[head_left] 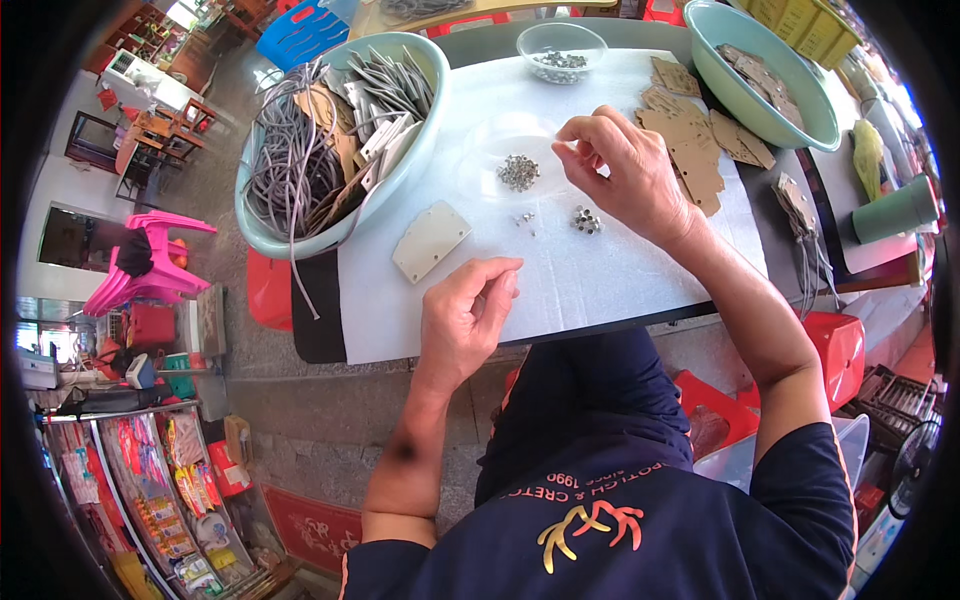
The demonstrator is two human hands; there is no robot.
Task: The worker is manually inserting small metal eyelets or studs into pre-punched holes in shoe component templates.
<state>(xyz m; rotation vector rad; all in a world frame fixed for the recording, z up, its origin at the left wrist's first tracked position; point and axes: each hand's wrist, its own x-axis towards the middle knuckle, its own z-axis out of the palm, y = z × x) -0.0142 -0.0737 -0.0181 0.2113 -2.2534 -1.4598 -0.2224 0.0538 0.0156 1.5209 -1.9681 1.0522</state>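
Note:
My right hand [630, 175] is raised over the white sheet [640, 270], thumb and fingers brought together; whatever is between the fingertips is too small to make out. Below it lies a cluster of small round metal pieces [587, 220]. My left hand [465, 315] rests by the sheet's near edge, its fingers curled with the thumb against them, and any contents are hidden. Beyond that hand sits a flat pale-grey plate with holes [432, 241]. A heap of tiny metal parts [517, 173] is in a shallow clear dish [480, 182], with several loose bits [526, 218] nearer me.
A pale-green basin [438, 75] of grey cables and plates stands left. At the back are a clear bowl [530, 42] of metal parts and another green basin [825, 125]. Brown flat plates [690, 140] lie right, near a green cylindrical flask [893, 210]. Red stools [835, 350] flank the table.

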